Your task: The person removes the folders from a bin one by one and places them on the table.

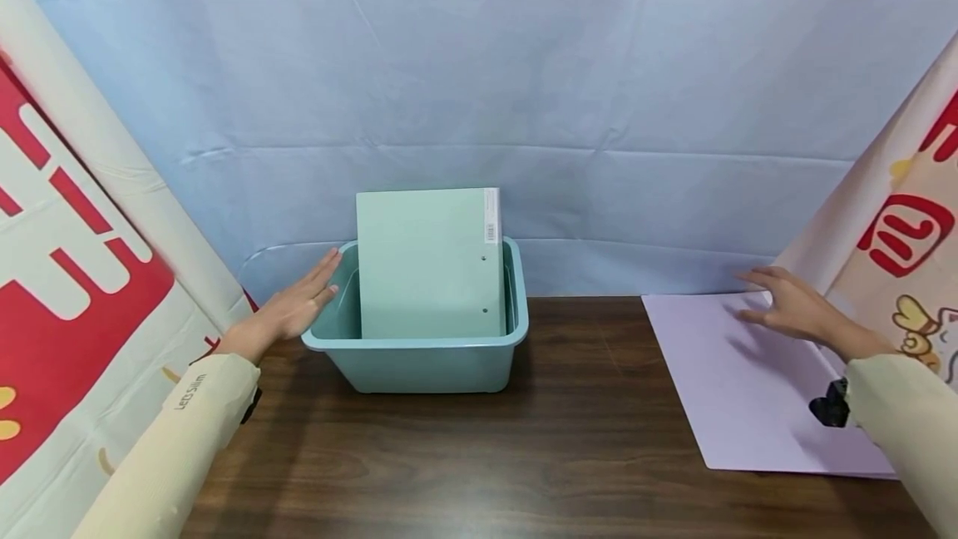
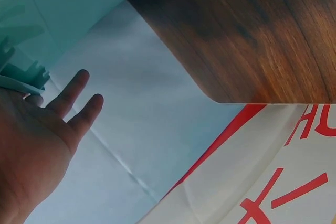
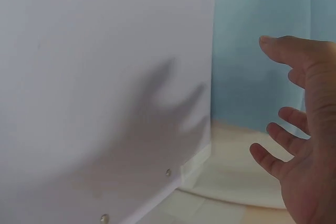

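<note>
A teal plastic basin [image 1: 430, 368] stands on the table, and a mint-green binder [image 1: 430, 260] with a white barcode label leans upright inside it. My left hand [image 1: 288, 310] is at the basin's left rim, its fingers extended and nothing in its grasp. In the left wrist view the left hand [image 2: 42, 150] appears beside the basin's teal side. A lilac binder [image 1: 737, 381] lies flat at the table's right. Over its far right part hovers my right hand [image 1: 789, 306], fingers loosely spread and holding nothing. The right wrist view shows that hand [image 3: 310, 135] beside the lilac binder's cover [image 3: 94, 77], which carries its shadow.
Dark wood tabletop [image 1: 584, 439] stretches between the basin and the lilac binder. A light blue cloth [image 1: 524, 106] hangs behind the table. Printed cloths with red designs flank it, the left one [image 1: 90, 273] and the right one [image 1: 909, 256].
</note>
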